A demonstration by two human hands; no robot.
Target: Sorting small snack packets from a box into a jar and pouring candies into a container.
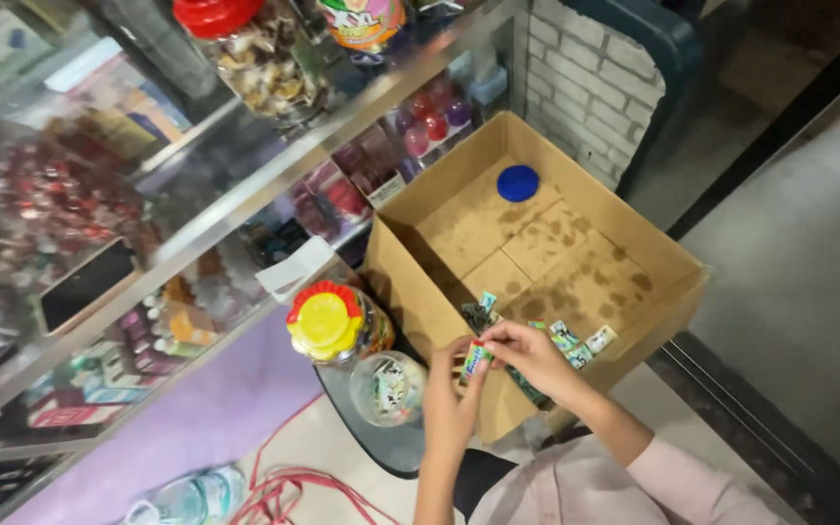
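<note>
My left hand (451, 401) and my right hand (529, 352) meet over the near edge of an open cardboard box (546, 146). Together they hold a small green wrapped candy bar (476, 360), pinched between the fingertips of both. More small wrapped candies (576, 340) lie in the box's near corner just past my right hand. A blue round lid (517, 183) rests on the box floor at the far side. An open clear jar (390, 387) with a few candies inside stands just left of my left hand.
A jar with a yellow and red lid (328, 321) stands beside the clear jar. A glass display counter (196, 224) full of sweets fills the left. A water bottle (192, 496) and red cord (294, 486) lie on the floor. A white brick wall (585, 87) stands behind the box.
</note>
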